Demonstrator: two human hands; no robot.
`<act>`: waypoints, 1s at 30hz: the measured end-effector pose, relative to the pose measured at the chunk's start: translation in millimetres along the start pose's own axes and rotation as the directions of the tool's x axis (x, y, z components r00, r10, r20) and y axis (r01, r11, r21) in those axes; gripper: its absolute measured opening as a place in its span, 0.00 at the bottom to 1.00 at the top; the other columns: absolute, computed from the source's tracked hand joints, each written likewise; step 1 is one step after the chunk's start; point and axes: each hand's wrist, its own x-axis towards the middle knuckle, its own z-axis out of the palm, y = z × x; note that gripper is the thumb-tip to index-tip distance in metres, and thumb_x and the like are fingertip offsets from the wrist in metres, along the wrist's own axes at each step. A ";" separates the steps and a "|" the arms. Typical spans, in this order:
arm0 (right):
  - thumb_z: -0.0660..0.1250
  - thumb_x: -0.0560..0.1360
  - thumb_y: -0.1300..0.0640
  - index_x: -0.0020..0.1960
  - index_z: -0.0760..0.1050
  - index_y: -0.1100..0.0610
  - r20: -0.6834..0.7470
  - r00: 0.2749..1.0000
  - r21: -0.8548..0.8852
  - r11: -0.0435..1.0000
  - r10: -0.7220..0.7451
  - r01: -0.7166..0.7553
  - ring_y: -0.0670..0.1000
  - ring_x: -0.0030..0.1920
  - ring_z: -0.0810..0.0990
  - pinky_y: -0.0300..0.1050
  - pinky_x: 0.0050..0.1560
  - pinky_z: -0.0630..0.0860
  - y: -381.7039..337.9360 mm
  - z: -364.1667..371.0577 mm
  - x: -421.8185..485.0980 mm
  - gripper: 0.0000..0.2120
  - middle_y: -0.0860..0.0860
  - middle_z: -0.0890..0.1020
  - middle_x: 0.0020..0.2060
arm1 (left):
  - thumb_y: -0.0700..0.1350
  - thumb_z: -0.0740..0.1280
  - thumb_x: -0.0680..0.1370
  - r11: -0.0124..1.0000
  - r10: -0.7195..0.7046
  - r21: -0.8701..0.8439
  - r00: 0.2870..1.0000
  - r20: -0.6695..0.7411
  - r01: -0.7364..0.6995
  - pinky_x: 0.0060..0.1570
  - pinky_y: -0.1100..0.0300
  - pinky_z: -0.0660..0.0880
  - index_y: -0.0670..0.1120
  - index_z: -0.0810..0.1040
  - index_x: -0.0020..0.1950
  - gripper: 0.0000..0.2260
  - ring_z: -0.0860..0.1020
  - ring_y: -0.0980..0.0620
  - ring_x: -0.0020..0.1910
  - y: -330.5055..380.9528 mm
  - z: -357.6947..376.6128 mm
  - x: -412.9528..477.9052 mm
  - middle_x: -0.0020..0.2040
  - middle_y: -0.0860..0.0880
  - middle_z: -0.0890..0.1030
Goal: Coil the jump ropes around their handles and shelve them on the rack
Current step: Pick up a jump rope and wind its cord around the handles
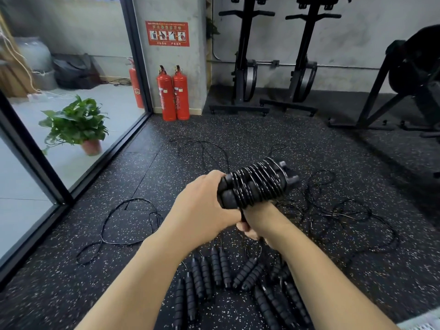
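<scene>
Your forearms (147,270) converge low in view, above a floor (297,139) strewn with loose cords (333,210) and, at your feet, several unwound handle pairs (214,279). Most of the job appears undone, and no rack is in view. One jump rope (257,184) is nearly wound and held up between your hands. Your left hand (202,206) clasps the handles' near end, while your right hand (253,226), tucked beneath, pinches the cord's tail, apparently finishing the wrap.

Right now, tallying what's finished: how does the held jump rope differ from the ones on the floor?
The held rope has its cord coiled tightly around both handles and is lifted up; the floor ropes lie flat with cords trailing loose. Both have black ribbed handles.
</scene>
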 end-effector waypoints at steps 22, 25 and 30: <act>0.57 0.80 0.48 0.40 0.67 0.52 0.103 0.787 -0.756 0.466 -0.609 0.459 0.51 0.40 0.74 0.47 0.44 0.71 -32.7 0.8 -68.0 0.12 0.46 0.73 0.35 | 0.56 0.69 0.75 0.785 -0.054 0.597 0.978 -0.204 0.168 0.37 0.55 0.64 0.51 0.65 0.54 0.16 0.77 0.45 0.52 -33.4 5.1 7.1 0.52 0.50 0.74; 0.59 0.79 0.46 0.42 0.72 0.51 0.068 0.775 -0.736 0.493 -0.628 0.464 0.49 0.39 0.75 0.47 0.45 0.73 -33.5 -13.1 -59.4 0.12 0.45 0.76 0.34 | 0.55 0.69 0.75 0.781 0.048 0.623 0.992 -0.115 0.034 0.39 0.56 0.65 0.51 0.67 0.58 0.17 0.75 0.47 0.54 -26.1 11.5 7.5 0.53 0.51 0.73; 0.70 0.70 0.41 0.38 0.77 0.46 0.008 0.805 -0.560 0.664 -0.593 0.495 0.44 0.37 0.77 0.48 0.45 0.75 -21.0 -44.9 -33.0 0.10 0.42 0.78 0.32 | 0.48 0.66 0.76 0.816 0.251 0.515 0.963 0.096 -0.264 0.43 0.58 0.68 0.54 0.66 0.54 0.11 0.70 0.52 0.54 -21.2 11.7 6.2 0.50 0.56 0.70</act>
